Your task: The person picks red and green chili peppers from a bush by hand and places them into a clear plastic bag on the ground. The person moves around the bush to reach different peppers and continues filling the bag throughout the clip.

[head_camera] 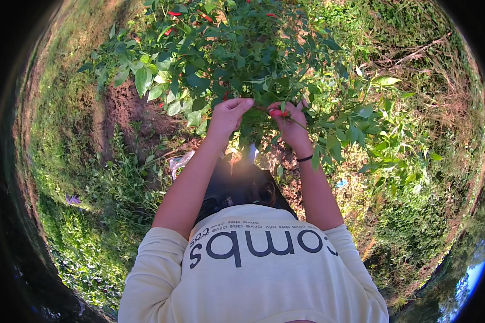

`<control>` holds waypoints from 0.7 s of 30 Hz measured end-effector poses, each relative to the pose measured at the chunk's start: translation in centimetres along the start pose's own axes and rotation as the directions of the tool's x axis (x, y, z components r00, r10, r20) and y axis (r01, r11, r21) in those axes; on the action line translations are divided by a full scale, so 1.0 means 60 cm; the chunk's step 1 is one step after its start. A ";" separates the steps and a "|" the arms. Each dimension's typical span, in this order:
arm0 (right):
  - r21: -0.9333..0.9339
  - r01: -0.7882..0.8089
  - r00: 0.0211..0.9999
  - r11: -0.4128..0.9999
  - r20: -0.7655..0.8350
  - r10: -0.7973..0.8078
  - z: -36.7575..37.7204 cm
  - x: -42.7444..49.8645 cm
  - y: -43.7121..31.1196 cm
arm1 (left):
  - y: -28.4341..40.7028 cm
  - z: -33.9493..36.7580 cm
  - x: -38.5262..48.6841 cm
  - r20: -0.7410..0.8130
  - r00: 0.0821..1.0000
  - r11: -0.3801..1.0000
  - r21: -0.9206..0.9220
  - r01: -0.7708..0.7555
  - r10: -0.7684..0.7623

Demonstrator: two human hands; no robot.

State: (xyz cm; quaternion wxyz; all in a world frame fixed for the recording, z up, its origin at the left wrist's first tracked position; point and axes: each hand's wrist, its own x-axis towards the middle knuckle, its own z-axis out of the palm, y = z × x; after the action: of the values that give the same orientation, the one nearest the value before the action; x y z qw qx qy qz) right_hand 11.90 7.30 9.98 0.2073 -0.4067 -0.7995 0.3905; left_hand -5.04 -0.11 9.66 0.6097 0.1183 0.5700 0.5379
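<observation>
Before me stands a leafy chili pepper plant (226, 60) with several red peppers among its leaves, such as a red chili pepper (205, 17) near the top. My right hand (294, 123) is among the leaves, its fingers closed around another red chili pepper (278, 113) and a green stem. My left hand (226, 117) is just left of it, thumb and fingers pinched together at the plant's near side. A thin brownish strip runs between the two hands. Whether the left fingertips hold it is too small to tell.
A pale plastic bag (181, 163) shows beside my left forearm. Bare brown soil (125, 113) and low weeds lie left of the plant. Dry branches (424, 50) lie at the upper right. A small blue scrap (341, 183) rests on the ground right of my right forearm.
</observation>
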 end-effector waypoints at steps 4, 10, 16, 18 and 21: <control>0.049 0.026 1.000 0.998 -0.010 -0.026 -0.002 -0.008 0.006 | 0.006 0.000 0.003 0.079 0.977 0.903 0.374 -0.213 0.197; 0.066 0.009 0.999 0.998 -0.050 -0.006 -0.012 -0.017 0.010 | 0.048 -0.061 0.013 0.233 0.956 0.947 0.223 -0.232 0.179; 0.034 0.110 0.986 0.993 -0.130 -0.104 -0.008 -0.013 0.004 | 0.014 -0.066 0.021 -0.025 0.931 0.188 0.981 -0.046 0.364; 0.052 0.009 0.995 0.999 -0.100 -0.003 -0.004 -0.013 -0.002 | -0.004 -0.043 0.010 -0.073 0.959 0.659 0.741 -0.133 0.275; 0.132 -0.006 0.998 0.991 -0.064 0.014 0.001 -0.014 -0.012 | -0.016 -0.001 -0.004 -0.074 0.984 0.948 0.287 -0.134 0.162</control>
State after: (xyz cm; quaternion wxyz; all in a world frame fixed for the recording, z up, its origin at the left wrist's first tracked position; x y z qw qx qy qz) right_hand 11.99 6.35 10.46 0.2576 -0.4087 -0.7628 0.4298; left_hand -4.53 -0.69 9.08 0.5164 0.2201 0.6588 0.5008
